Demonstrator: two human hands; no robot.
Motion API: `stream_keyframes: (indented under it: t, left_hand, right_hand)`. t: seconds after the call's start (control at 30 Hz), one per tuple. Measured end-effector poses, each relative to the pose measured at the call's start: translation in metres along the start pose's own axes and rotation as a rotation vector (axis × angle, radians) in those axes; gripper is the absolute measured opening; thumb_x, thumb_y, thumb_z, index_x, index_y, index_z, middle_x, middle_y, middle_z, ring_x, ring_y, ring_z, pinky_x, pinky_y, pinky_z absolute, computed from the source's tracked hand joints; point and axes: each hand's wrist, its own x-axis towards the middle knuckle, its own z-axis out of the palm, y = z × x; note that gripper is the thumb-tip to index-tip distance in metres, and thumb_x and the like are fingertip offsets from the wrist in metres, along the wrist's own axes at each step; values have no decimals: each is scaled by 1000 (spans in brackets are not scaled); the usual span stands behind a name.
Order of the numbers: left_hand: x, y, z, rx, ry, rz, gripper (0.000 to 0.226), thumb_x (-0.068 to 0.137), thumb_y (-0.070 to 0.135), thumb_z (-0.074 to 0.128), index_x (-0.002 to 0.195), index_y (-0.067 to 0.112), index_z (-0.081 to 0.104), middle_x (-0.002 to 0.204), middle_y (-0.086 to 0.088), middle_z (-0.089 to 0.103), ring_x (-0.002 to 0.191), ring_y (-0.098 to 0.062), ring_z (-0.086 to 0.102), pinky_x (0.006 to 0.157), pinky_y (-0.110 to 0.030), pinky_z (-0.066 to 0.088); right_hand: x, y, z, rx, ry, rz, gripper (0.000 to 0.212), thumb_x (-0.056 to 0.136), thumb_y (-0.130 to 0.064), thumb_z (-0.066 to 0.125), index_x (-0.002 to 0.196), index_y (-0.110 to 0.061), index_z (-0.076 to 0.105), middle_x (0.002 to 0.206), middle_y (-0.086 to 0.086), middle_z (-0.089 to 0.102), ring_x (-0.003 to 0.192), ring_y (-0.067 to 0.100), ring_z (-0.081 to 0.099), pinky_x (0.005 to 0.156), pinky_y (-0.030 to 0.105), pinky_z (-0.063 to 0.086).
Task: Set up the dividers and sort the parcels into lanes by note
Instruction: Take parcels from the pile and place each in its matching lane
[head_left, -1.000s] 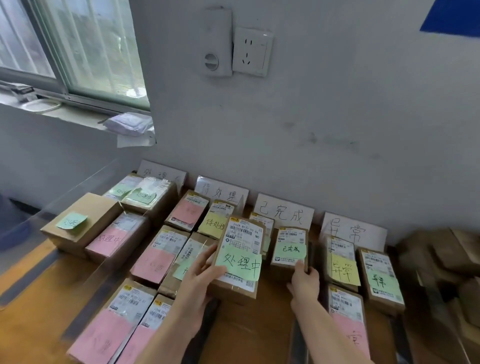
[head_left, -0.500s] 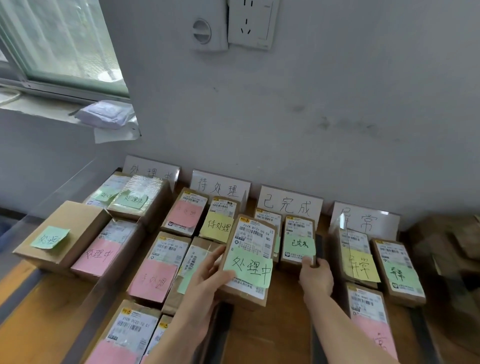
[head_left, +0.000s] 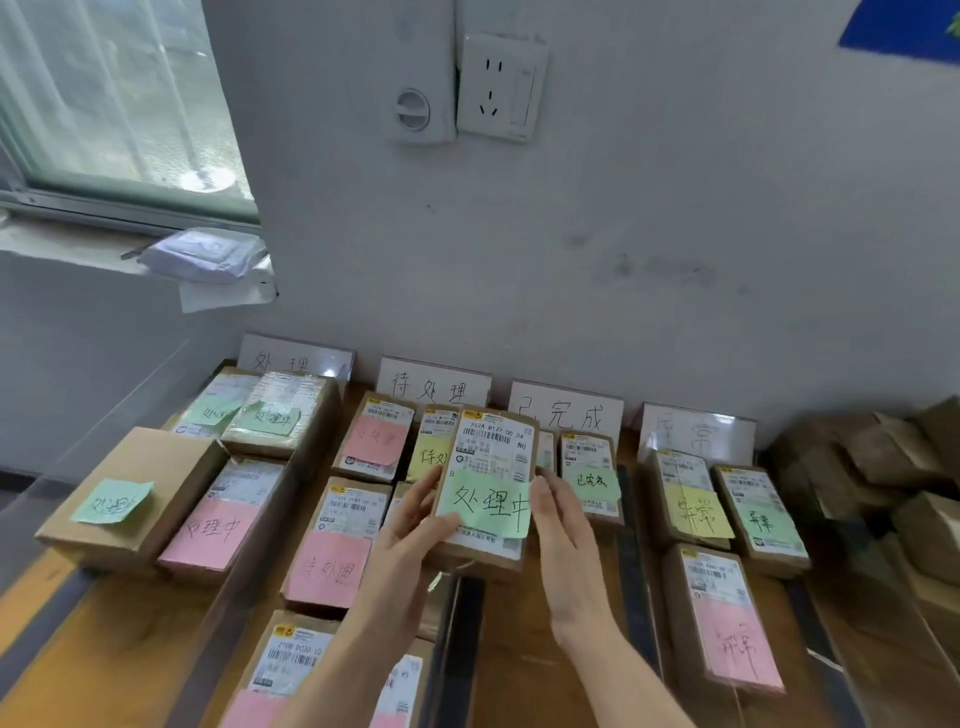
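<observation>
Left hand (head_left: 415, 525) and right hand (head_left: 558, 535) both gripping one brown parcel (head_left: 488, 488) — green note (head_left: 491, 506) on its face, raised above the counter (head_left: 524, 654), sorted parcels in lanes — label cards (head_left: 435, 387) against the wall.

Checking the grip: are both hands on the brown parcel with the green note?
Yes, the left hand and right hand clasp the brown parcel from either side.

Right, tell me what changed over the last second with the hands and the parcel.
The right hand left the parcel with the small green note in the third lane and came across to grip the right edge of the held parcel. The left hand kept its grip on the left edge, so both now hold it, lifted slightly. The lane signs and the sorted parcels stayed put.
</observation>
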Motion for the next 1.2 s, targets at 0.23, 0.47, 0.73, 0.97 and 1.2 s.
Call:
stream_keyframes:
  t: [0.23,0.47,0.73,0.97,1.2]
  left_hand:
    - [-47,25,-30,-19,75,92,50,79,12,61,127,25,56,116,-13,70,104,-32,69,74,-37,62]
    - [-120,39,-75,124,281,211,51,76,24,67,126,24,57,110,-11,72,99,-33,71,70,-39,60]
    - [-178,57,-150,272,476,303,41,89,17,61,130,22,56,118,-8,66,99,-16,69,63,-20,57]
    - [-191,75,-254,449,548,257,38,93,19,62,129,29,55,125,0,62,115,-17,60,90,-38,56]
    - [-180,72,-325,765,532,164,46,98,17,55,144,18,46,131,5,56,120,-10,52,85,-21,52]
  right_hand:
    - [-50,-11,34,85,-233,76,40,91,-29,67,126,-40,51,113,-10,70,101,12,68,84,36,60]
    - [-100,-5,86,100,-321,64,38,89,-35,68,124,-40,52,111,-4,70,99,21,71,84,45,59]
    - [-149,5,169,83,-395,65,32,92,-27,67,119,-38,54,112,-4,68,106,15,66,86,39,59]
    - [-172,29,264,2,-380,165,29,93,-20,64,119,-31,56,114,-7,67,109,14,63,90,40,57]
    - [-177,74,334,-54,-270,343,34,95,-17,60,126,-26,53,117,-6,64,109,15,61,95,44,54]
